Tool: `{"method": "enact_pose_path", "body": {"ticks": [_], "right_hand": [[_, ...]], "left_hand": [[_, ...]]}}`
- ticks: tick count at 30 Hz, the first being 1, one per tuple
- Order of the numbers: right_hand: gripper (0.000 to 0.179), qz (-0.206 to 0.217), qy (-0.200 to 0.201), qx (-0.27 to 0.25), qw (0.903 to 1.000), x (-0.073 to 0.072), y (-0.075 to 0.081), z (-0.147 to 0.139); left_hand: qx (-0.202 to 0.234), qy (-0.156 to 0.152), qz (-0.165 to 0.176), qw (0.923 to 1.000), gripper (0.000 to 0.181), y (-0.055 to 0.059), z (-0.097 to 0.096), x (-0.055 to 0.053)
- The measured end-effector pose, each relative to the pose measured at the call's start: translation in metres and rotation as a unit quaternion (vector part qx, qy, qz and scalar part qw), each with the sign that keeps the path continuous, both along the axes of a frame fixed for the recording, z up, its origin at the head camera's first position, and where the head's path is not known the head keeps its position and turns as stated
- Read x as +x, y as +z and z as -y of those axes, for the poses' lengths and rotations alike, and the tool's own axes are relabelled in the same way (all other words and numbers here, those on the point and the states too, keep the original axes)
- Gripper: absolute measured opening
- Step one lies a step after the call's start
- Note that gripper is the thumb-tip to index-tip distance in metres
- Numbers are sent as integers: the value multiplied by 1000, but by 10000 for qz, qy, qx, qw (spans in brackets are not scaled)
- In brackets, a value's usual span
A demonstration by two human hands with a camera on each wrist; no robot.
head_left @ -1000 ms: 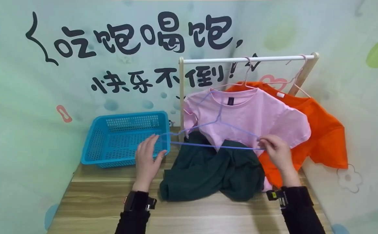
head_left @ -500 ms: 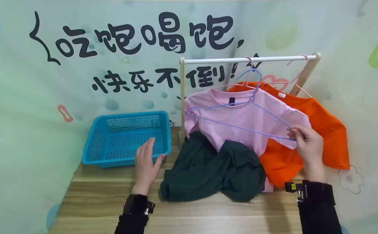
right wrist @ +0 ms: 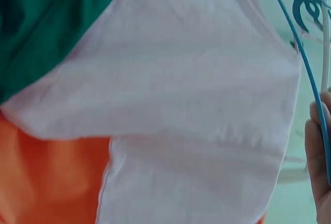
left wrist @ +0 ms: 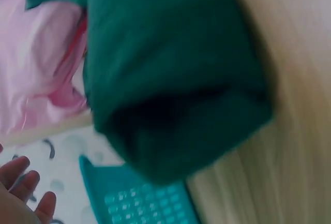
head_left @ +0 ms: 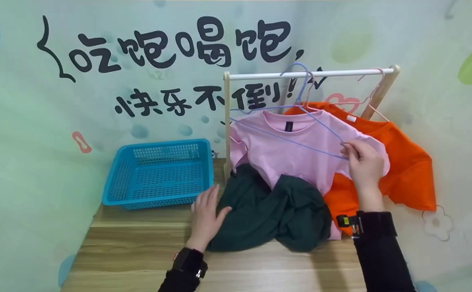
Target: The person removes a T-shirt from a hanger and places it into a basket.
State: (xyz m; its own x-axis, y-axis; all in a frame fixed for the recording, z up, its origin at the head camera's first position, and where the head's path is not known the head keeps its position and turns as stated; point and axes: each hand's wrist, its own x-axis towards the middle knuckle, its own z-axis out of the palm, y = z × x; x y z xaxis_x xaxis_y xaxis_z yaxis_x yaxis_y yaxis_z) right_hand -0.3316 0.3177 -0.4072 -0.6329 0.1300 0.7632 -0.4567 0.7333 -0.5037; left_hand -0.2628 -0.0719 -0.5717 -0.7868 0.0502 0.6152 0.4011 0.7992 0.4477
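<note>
My right hand [head_left: 363, 162] pinches a thin blue clothes hanger [head_left: 300, 140] by its right corner. The hanger's hook overlaps the white rail [head_left: 260, 76] of the small rack in the head view, left of a pink hanger's hook. Behind the blue hanger hangs a pink T-shirt [head_left: 292, 154], and an orange T-shirt [head_left: 406, 170] hangs farther right. My left hand [head_left: 207, 213], fingers extended and holding nothing, is beside the left edge of a dark green garment [head_left: 268, 219] heaped on the table. In the left wrist view, an open end of this green garment [left wrist: 170, 69] fills the middle.
A blue plastic basket [head_left: 158, 174] with slotted walls stands at the left of the wooden table [head_left: 138, 251]. The rack's wooden left post [head_left: 227, 121] rises just right of it. A printed cloth backdrop [head_left: 37, 162] encloses the back and sides.
The right hand swung the blue hanger right, then up and back left, bringing its hook to rail height. My left hand shifted right from the basket's front toward the green garment.
</note>
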Motion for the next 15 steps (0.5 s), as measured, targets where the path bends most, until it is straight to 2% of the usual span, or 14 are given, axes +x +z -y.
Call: {"method": "enact_pose_path", "body": {"ticks": [8,12,15], "right_hand": [[21,-23,146,80,9999,-9,-2,38],[17,-191,141,250,9994,-14,-6,49],[16,-136,245,397,9988,-16,-11,54]], "left_hand": [[-442,5,656,9969,75,-12,-22,-1],[-685,-76,712,9951,76,-15,-32,-3],[-789,-206,738,9939,76,-19,-40,-5]]}}
